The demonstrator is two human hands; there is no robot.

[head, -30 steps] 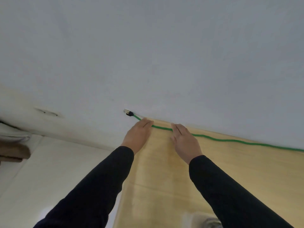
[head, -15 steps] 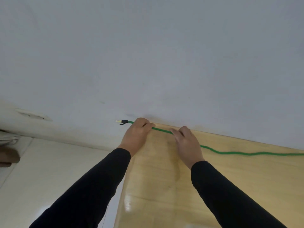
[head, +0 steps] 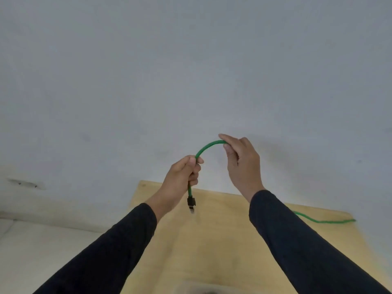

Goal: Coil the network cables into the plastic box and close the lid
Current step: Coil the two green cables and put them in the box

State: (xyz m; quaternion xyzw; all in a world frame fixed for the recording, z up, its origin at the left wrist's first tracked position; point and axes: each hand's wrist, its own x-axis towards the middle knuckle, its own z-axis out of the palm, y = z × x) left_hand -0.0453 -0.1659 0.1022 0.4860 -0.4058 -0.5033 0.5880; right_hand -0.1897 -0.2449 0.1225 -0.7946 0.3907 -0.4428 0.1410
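A green network cable (head: 206, 146) arches between my two hands, lifted above the wooden table (head: 222, 240). My left hand (head: 182, 177) grips it in a fist near its end, and the black plug (head: 191, 203) with a clear tip hangs down below that fist. My right hand (head: 241, 164) pinches the cable at the top of the arch. Behind my right arm the cable is hidden; it shows again lying along the table's far right edge (head: 322, 221). The plastic box is not clearly in view.
A grey-white wall (head: 191, 71) fills the upper view, right behind the table's far edge. Pale floor (head: 42, 251) lies to the left of the table. A blurred pale object (head: 203, 289) sits at the bottom edge.
Both hands have lifted the cable's end off the table's far edge and bent it into an arch. The plug, which pointed left, now hangs down from my left fist.
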